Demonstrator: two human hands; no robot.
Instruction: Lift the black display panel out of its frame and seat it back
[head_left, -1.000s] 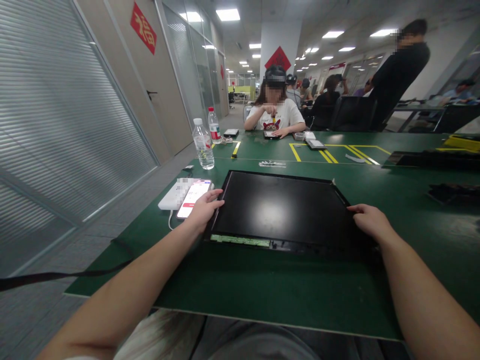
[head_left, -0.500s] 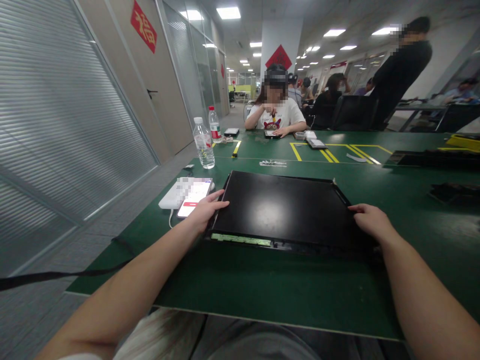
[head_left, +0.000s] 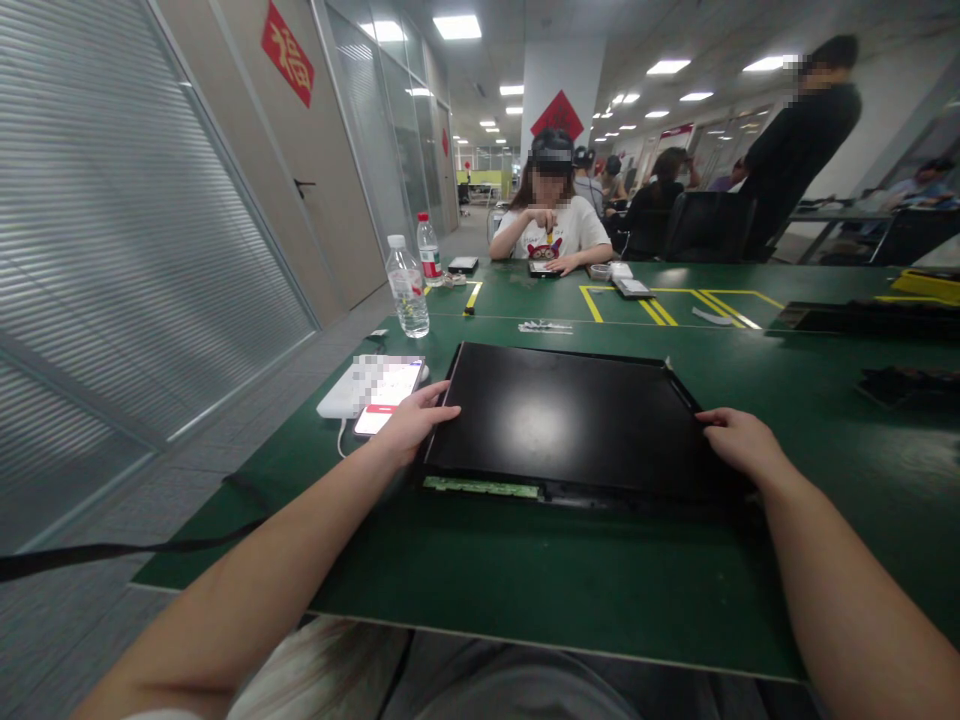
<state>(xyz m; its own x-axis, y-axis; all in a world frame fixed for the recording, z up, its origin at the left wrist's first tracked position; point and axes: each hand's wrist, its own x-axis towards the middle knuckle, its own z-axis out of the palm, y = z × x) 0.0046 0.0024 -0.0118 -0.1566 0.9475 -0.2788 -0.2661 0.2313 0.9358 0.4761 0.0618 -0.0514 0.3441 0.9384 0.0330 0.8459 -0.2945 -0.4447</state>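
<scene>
A black LCD screen panel (head_left: 570, 415) lies over the green table in front of me, its glossy face up. Beneath it a black frame (head_left: 686, 388) shows along the right and far sides. A thin green circuit board strip (head_left: 480, 488) runs along the near left edge. My left hand (head_left: 414, 420) grips the panel's left side, thumb on top and other fingers at or under the edge. At the right side, my right hand (head_left: 739, 440) pinches the panel's edge with its fingers. The undersides of both grips are hidden.
Left of the panel are a lit phone (head_left: 390, 392) and a white box-like device (head_left: 345, 388) with a cable. Two bottles, one a clear water bottle (head_left: 407, 290), stand behind. Small metal pieces (head_left: 545, 327) lie beyond the panel. A co-worker (head_left: 551, 215) sits opposite, handling a hard drive.
The panel's near edge has shifted slightly against the frame and circuit strip, and it seems to sit a little higher. Both hands keep their grip in nearly the same places.
</scene>
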